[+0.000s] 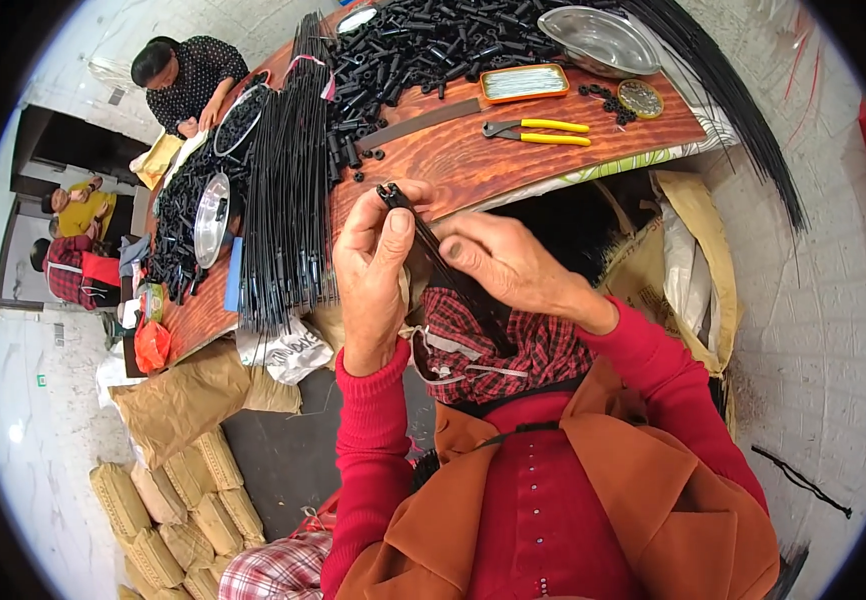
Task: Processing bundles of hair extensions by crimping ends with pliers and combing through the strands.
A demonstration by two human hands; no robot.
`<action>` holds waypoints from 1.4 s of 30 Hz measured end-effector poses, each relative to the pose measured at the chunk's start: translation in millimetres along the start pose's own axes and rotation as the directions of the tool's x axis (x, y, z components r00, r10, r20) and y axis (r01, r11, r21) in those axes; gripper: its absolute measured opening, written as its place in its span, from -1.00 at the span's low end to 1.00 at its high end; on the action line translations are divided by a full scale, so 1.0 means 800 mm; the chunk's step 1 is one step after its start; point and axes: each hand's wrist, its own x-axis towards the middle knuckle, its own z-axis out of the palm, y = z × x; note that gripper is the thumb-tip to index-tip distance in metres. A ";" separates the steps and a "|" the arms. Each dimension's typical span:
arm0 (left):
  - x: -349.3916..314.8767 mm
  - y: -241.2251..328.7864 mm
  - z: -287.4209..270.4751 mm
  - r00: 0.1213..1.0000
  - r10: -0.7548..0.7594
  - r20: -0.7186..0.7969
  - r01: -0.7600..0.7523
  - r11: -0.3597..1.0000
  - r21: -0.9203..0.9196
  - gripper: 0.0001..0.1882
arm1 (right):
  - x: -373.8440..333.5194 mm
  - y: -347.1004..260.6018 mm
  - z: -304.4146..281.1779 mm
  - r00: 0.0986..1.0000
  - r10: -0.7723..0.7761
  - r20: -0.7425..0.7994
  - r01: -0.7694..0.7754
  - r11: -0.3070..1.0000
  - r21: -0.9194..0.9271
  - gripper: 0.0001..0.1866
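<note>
In front of my chest, my left hand (375,268) is closed around the upper end of a bundle of thin black rods (443,262), its thumb pressed near the tips. The bundle slants down toward my lap, over a red and black checked cloth (468,345). My right hand (513,258) is closed on the same bundle a little lower, thumb and fingers together; its fingertips are partly hidden. Just beyond my hands is the edge of a wooden table (403,170). Cutting pliers with yellow handles (543,131) lie on it.
Black tubular parts (423,50) are heaped on the table. A tall bundle of black rods (288,190) lies left. An orange tray (525,84) and a metal bowl (598,40) sit at the back. Paper sacks (188,390) are below; a person (193,80) works at the far left.
</note>
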 end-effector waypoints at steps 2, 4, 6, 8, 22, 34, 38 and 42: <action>0.006 -0.004 -0.002 1.000 0.018 0.022 -0.017 1.000 -0.023 -0.76 | 0.013 -0.003 -0.014 0.999 -0.020 -0.041 0.017 0.997 -0.071 -0.60; 0.002 -0.004 -0.006 1.000 -0.003 0.017 0.003 0.999 -0.033 -0.77 | 0.027 -0.012 -0.023 0.998 -0.005 -0.062 0.001 0.998 -0.063 -0.62; 0.002 -0.002 -0.009 1.000 -0.009 -0.001 0.009 0.999 -0.038 -0.77 | 0.042 -0.021 -0.022 0.998 0.043 -0.037 -0.037 0.987 0.154 -0.67; 0.001 0.000 -0.007 1.000 -0.016 -0.014 0.016 1.000 0.005 -0.79 | 0.052 -0.017 -0.021 0.997 0.077 -0.002 -0.075 0.974 0.214 -0.69; -0.009 -0.007 0.008 0.993 -0.027 -0.114 0.006 0.982 -0.187 -0.54 | 0.076 -0.039 -0.030 0.936 0.246 0.250 -0.332 0.852 0.406 -0.69; -0.005 -0.015 0.009 1.000 0.023 0.020 -0.021 0.993 -0.117 -0.34 | 0.092 -0.002 -0.060 0.771 0.230 0.594 -0.571 0.665 0.483 -0.68; -0.002 -0.014 0.013 0.999 0.016 0.032 -0.016 1.000 0.003 -0.30 | 0.085 0.000 -0.062 0.805 0.193 0.561 -0.523 0.677 0.517 -0.64; -0.002 -0.006 0.011 0.991 0.064 -0.114 -0.051 0.993 0.111 -0.32 | 0.089 -0.015 -0.037 0.885 0.150 0.442 -0.407 0.710 0.575 -0.75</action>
